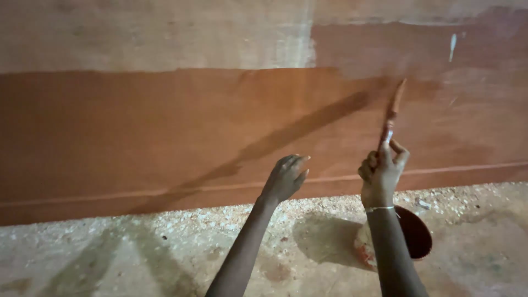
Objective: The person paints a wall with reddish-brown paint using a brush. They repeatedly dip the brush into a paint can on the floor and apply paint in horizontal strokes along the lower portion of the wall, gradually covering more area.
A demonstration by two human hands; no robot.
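Big reddish-brown painted wall panel (137, 137): lower band coated, pale top strip and right patch bare. Round dark-red paint bowl (415, 234) on gritty concrete floor (110, 253). Right hand (381, 173) grips paint-stained brush (391, 113) against wall; left hand (285, 179) loose, empty.

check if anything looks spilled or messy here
Yes: red-brown smears stain the outside of the round bowl on the gritty floor, below the right hand holding a paintbrush. The board's coat is uneven, its upper strip pale and bare. The left hand holds nothing.
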